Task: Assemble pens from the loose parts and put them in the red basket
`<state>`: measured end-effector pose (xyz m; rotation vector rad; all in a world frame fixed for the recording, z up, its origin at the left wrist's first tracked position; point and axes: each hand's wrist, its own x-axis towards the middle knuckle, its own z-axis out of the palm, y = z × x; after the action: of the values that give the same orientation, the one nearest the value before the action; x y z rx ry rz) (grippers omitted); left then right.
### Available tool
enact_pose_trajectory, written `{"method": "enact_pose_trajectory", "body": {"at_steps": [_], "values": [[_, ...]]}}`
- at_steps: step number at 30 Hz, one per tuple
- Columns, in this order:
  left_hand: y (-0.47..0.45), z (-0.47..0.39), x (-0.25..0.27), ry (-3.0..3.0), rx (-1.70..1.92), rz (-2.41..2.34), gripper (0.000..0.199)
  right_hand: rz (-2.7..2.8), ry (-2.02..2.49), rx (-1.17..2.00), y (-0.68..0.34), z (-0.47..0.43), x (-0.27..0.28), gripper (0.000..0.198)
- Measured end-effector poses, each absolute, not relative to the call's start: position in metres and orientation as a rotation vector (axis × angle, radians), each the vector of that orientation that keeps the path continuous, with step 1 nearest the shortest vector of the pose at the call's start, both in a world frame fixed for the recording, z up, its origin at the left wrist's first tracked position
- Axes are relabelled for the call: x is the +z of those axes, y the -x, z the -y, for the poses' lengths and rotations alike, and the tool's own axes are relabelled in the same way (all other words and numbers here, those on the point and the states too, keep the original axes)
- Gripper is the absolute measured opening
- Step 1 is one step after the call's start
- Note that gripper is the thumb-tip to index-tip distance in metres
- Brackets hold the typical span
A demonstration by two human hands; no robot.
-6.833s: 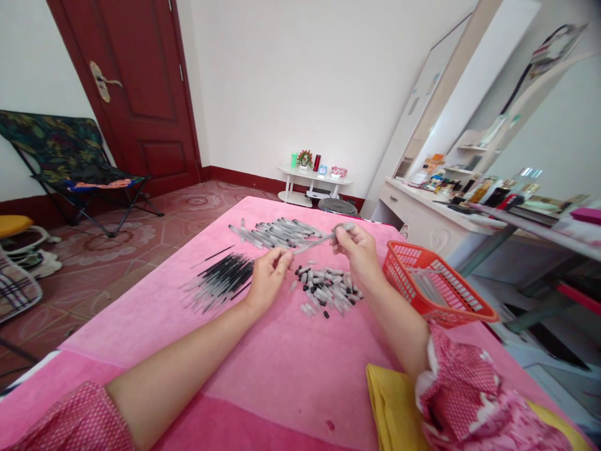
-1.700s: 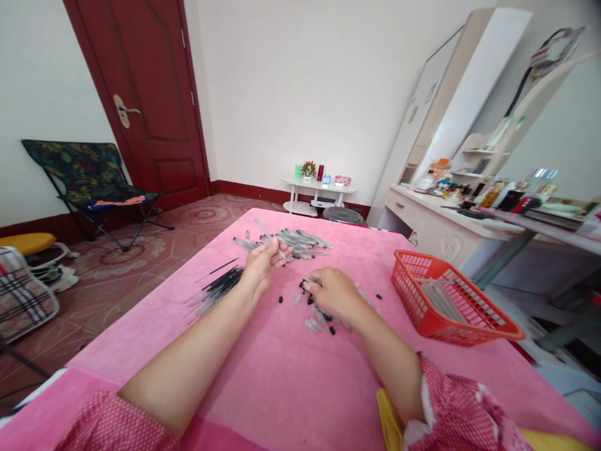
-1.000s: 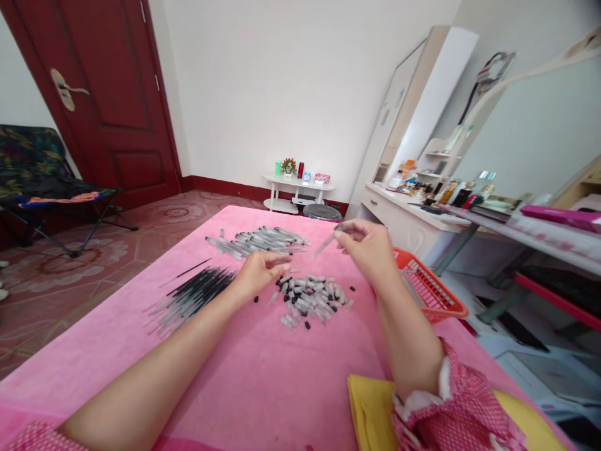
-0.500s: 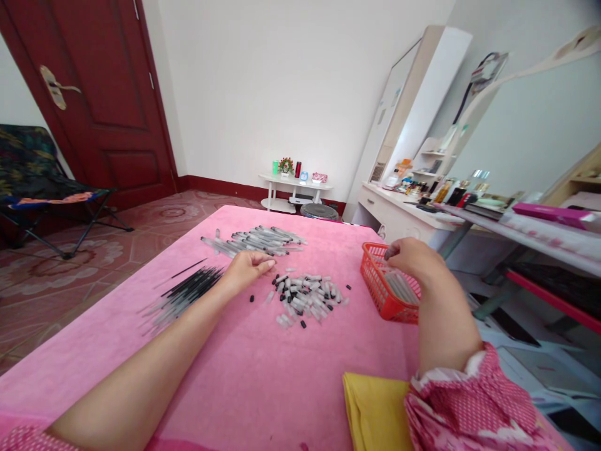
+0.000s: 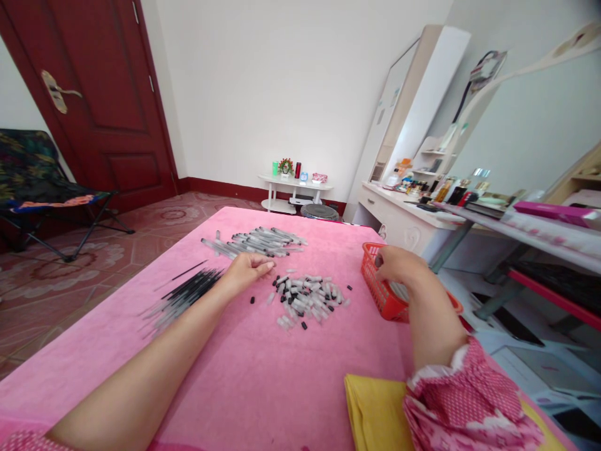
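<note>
My left hand (image 5: 248,266) rests low over the pink cloth with thumb and fingers pressed together; whatever they pinch, if anything, is hidden. Just behind it lies a pile of clear pen barrels with dark ends (image 5: 267,240). Thin black-and-grey pen refills (image 5: 188,293) are heaped left of that wrist. To its right is a loose heap of clear and black pen caps (image 5: 312,295). My right hand (image 5: 399,263) is at the red plastic basket (image 5: 375,288), fingers curled downward inside its rim. Clear sticks in the basket are mostly covered by the hand; its grip is hidden.
A pink cloth (image 5: 263,382) covers the table. Folded yellow cloth (image 5: 373,410) lies by my right forearm. Beyond the right edge stands a dressing table (image 5: 399,216) crowded with bottles. A folding chair (image 5: 51,200) and a dark red door (image 5: 113,94) are at the left.
My right hand has shifted slightly left and lower over the basket, covering more of the sticks in it. My left hand has hardly moved.
</note>
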<state>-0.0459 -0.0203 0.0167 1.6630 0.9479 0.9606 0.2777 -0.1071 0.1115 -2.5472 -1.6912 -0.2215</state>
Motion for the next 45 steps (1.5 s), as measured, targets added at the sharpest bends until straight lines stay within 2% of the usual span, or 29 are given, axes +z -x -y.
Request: {"method": "enact_pose_trajectory", "body": {"at_steps": [6, 12, 16, 21, 24, 28, 36, 45], "values": [[0.042, 0.024, 0.017, -1.639, 0.966, -0.910, 0.020, 1.568, 2.601, -0.452, -0.262, 0.094, 0.101, 0.023], [0.039, 0.028, 0.020, -1.618, 0.972, -0.899, 0.018, 1.507, 2.473, -0.549, -0.269, 0.087, 0.082, 0.024], [0.041, 0.026, 0.017, -1.692, 0.957, -0.947, 0.019, 1.476, 2.465, -0.508, -0.272, 0.085, 0.077, 0.025], [0.053, 0.012, 0.011, -1.968, 1.121, -1.209, 0.018, 1.576, 2.222, -0.631, -0.247, 0.084, 0.084, 0.025], [0.063, 0.004, 0.010, -2.279, 1.141, -1.447, 0.028, 1.750, 2.004, -0.520, -0.218, 0.082, 0.080, 0.022], [0.067, -0.002, 0.006, -2.520, 0.963, -1.566, 0.041, 1.968, 1.819, -0.292, -0.188, 0.074, 0.059, 0.018], [0.059, -0.016, 0.002, -2.667, 0.698, -1.501, 0.043, 2.119, 1.727, -0.092, -0.176, 0.068, 0.033, 0.016], [0.050, -0.034, 0.024, -2.769, 0.733, -1.385, 0.017, 2.095, 1.535, -0.055, -0.175, 0.067, 0.034, 0.014]]}}
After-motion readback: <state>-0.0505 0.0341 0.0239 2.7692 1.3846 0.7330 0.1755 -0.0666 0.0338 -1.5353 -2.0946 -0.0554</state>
